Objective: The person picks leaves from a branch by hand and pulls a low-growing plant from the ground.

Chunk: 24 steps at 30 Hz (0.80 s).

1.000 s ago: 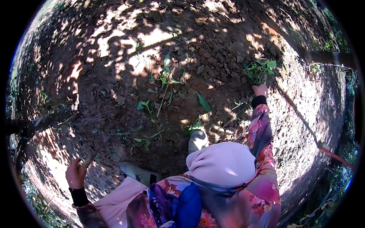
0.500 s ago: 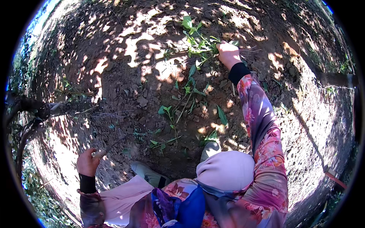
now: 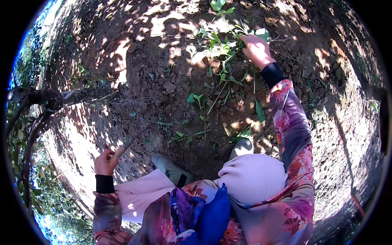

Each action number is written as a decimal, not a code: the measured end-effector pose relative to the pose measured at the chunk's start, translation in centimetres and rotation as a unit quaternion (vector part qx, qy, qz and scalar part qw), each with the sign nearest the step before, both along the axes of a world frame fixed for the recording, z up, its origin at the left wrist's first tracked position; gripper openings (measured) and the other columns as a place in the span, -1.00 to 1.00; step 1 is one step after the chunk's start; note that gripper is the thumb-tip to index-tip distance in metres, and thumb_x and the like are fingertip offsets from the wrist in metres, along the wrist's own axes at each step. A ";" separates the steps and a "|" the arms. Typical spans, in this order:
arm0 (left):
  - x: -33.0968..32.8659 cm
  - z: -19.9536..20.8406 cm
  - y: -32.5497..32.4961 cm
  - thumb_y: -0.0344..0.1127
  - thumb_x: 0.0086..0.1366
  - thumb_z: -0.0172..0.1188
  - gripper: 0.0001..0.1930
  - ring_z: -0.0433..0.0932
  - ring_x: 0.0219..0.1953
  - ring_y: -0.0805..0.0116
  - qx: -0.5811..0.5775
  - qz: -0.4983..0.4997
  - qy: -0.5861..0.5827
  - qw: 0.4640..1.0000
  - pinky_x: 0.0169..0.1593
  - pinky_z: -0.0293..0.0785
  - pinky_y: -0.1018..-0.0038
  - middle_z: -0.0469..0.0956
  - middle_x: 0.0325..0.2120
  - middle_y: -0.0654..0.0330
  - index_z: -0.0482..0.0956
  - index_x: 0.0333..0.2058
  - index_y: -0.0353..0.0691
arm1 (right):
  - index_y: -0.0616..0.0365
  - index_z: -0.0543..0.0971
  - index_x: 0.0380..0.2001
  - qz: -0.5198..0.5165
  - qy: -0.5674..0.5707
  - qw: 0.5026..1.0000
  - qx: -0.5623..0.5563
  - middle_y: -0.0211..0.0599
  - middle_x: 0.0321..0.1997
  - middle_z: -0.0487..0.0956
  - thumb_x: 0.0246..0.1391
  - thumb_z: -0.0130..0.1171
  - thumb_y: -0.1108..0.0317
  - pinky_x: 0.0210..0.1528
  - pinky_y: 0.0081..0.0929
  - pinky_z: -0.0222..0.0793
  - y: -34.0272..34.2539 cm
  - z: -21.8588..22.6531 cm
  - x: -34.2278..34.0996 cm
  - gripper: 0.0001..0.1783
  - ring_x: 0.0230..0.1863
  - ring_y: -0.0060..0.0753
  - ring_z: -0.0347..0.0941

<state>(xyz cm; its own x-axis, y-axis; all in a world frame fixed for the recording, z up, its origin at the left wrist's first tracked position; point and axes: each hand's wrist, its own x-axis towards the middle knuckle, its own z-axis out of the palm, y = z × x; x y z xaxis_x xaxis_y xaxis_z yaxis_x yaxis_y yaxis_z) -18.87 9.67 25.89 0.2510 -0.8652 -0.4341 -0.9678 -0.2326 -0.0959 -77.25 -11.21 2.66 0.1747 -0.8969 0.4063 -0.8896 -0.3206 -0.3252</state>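
Note:
At the far middle, my right hand point(image 3: 257, 50) is closed on a leafy green weed point(image 3: 222, 47), by its stems at the plant's right side. Its leaves spread over the soil to the left of my fingers. My left hand point(image 3: 105, 162) is low on the left, wrapped round a hand tool point(image 3: 122, 150) with a short wooden handle. A thin dark part runs from the handle up and to the right; its exact shape is hard to make out against the soil.
Loose green weeds point(image 3: 201, 107) lie on the brown soil point(image 3: 163, 106) before my feet. A single long leaf point(image 3: 259, 111) rests to their right. A woody trunk point(image 3: 69, 97) with branches reaches in from the left. My shoes point(image 3: 171, 169) stand at the near middle.
The whole view has shifted, so the ground and plants appear further right. The weed's leaves by my right hand have changed position, and my right hand is still closed on it.

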 end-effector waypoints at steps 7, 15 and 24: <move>1.3 -0.1 0.1 -0.26 -0.07 0.31 -0.75 0.59 -0.54 0.24 0.012 0.035 0.014 0.999 -0.43 0.46 0.38 0.59 -0.60 0.15 0.64 -0.34 -0.14 | 0.15 0.52 -0.41 0.210 0.078 0.950 0.218 -0.19 -0.32 0.43 -0.16 0.11 0.48 -0.43 -0.25 0.43 10.9 2.2 11.4 -0.85 -0.40 -0.17 0.52; -1.0 0.3 -0.8 -0.33 0.00 0.32 -0.77 0.59 -0.54 0.42 0.029 0.013 -0.031 0.999 -0.45 0.43 0.47 0.60 -0.62 0.20 0.63 -0.29 -0.14 | 0.06 0.47 -0.48 0.180 0.147 0.963 0.136 -0.26 -0.40 0.41 -0.14 0.11 0.43 -0.48 -0.30 0.40 10.4 -2.6 9.0 -0.92 -0.47 -0.25 0.49; -1.1 0.4 -0.3 -0.24 -0.04 0.31 -0.76 0.59 -0.53 0.28 0.024 0.018 -0.022 0.999 -0.42 0.46 0.40 0.58 -0.60 0.17 0.63 -0.34 -0.12 | 0.12 0.41 -0.28 0.214 -0.015 0.954 0.211 -0.23 -0.38 0.49 -0.22 0.21 0.43 -0.41 -0.20 0.42 12.6 5.9 14.7 -0.66 -0.36 -0.08 0.51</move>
